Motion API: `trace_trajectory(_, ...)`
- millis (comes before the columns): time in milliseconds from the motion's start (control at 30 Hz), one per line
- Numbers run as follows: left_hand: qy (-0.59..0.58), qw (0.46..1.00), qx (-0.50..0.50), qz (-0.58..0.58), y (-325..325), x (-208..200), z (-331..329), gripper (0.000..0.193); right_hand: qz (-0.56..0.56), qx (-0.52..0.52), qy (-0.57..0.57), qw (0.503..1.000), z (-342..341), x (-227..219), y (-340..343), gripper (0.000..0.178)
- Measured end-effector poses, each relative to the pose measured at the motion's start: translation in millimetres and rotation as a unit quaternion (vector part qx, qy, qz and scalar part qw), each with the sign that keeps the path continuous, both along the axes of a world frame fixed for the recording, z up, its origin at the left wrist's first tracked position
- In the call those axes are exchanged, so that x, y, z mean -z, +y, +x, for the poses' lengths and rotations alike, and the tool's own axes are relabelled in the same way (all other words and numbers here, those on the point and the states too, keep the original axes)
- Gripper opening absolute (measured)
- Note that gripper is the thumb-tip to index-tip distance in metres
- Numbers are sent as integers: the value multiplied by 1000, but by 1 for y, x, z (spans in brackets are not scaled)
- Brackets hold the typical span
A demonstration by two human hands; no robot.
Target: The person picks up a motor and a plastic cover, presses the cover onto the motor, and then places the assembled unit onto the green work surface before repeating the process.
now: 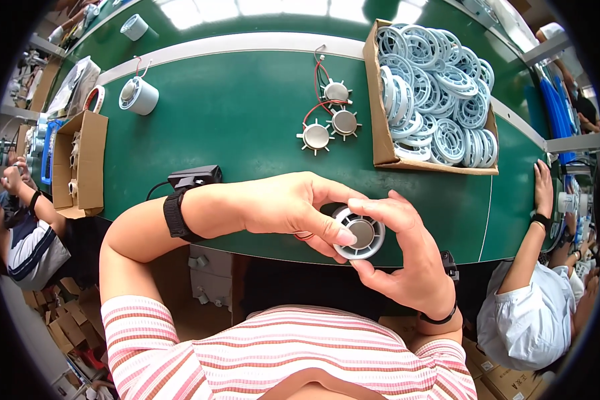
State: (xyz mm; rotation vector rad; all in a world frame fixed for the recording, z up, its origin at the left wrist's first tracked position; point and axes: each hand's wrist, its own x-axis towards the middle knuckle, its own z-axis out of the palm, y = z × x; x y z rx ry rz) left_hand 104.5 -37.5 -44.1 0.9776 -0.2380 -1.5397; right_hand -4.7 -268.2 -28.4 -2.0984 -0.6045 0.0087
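Near the front edge of the table, both hands close around a pale round plastic housing (378, 241) with a spoked rim and a silver metal disc, like a small motor, at its centre. My left hand (290, 203) grips its left side, the thumb pressed on the disc's edge. A bit of red wire shows under the left fingers. From the right, my right hand (410, 250) curves round the rim with thumb and forefinger. Farther off lie three silver disc motors with radiating prongs and red wires: a far one (337, 91), a middle one (345, 123) and a near one (315, 137).
An open cardboard box (440, 167) at the right holds many pale blue rings (420, 87). Pale cylindrical housings stand at the left (142, 100) and far left (134, 27). Another cardboard box (87, 153) sits at the left edge. A neighbour's arm (530, 233) rests at the right.
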Motion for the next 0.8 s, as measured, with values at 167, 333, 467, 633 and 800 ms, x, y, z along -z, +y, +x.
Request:
trace_trajectory(167, -148, 989, -8, 7, 0, 3, -9, 64, -48, 14, -49, 998, -10, 2, 9, 73)
trace_trajectory(333, -655, 745, -111, 61, 34, -31, 12, 48, -152, 81, -99, 980, -30, -1, -5, 67)
trace_trajectory(467, -877, 273, -111, 379, 129, -25, 72, 41, -223, 192, -116, 949, -32, -5, -39, 60)
trace_trajectory(633, -774, 416, -127, 459, 195, -29, 83, 48, -279, 348, -157, 881, -25, 4, -94, 53)
trace_trajectory(800, -693, 529, -136, 470, 146, -51, 64, 50, -265, 414, -177, 853, -3, -14, -96, 46)
